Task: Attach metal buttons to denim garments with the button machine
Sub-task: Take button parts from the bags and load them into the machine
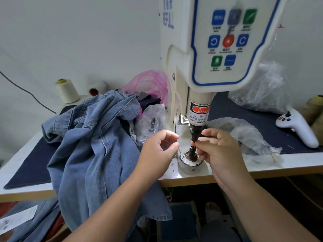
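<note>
Denim garment [97,145], a pale blue heap, lies on the left half of the table [262,169] and spills over its front edge toward the floor, just left of the button machine [206,55]. The person's left hand [158,151] hovers beside the machine's lower post, thumb and forefinger curled toward each other; whether they pinch anything cannot be told. The right hand [216,149] has its fingertips pressed together at the narrow gap between the punch [195,132] and the round base [189,162], pinching something small that is too hidden to name. The base sits close to the table's front edge, with a little bare white tabletop around it and dark blue cloth [258,119] covering the surface behind.

The machine's side reads "EFULL" in blue; its panel [227,39] carries blue, green and red keys, one marked "MENU". An orange label on the punch housing says "WARN", and below it "TAKE CARE OF YOUR FINGER".

A clear plastic bag [151,121] just left of the machine holds small dark metal pieces. A pink bag [148,82] sits behind it, another clear bag [244,135] lies right of the hands, and a third [262,89] rests farther back. Two thread cones [67,91] stand at the back left, and a white handheld controller [297,126] lies at the right.
</note>
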The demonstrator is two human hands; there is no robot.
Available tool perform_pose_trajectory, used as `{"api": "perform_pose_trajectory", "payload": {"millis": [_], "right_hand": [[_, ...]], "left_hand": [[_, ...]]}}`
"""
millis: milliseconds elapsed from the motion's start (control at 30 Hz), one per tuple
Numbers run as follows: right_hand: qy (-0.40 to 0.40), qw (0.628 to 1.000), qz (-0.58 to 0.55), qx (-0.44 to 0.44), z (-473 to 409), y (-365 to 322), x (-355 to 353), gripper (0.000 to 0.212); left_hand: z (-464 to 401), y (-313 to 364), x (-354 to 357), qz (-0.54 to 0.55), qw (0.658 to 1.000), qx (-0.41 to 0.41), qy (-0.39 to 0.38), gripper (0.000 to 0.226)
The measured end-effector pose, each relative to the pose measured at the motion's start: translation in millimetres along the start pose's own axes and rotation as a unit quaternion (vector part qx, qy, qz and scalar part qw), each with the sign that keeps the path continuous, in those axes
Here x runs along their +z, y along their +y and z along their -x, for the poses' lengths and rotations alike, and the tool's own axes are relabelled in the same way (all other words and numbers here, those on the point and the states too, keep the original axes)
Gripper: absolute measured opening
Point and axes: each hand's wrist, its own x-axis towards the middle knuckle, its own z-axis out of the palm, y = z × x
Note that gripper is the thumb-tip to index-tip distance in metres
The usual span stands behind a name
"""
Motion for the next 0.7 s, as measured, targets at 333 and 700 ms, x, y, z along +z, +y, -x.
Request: {"api": "perform_pose_trajectory", "payload": {"millis": [333, 700], "right_hand": [[0.025, 0.996, -0.074, 0.050, 3.2, -1.5, 4.4, 0.028], [0.047, 0.984, -0.144, 0.096, 6.9, -1.4, 9.3, 0.026]], "left_hand": [[2.9, 4.5, -7.3, 0.021, 1.000, 0.010, 0.004, 0.019], [4.2, 2.5, -8.9, 0.003, 1.000, 0.011, 0.007, 0.020]]}}
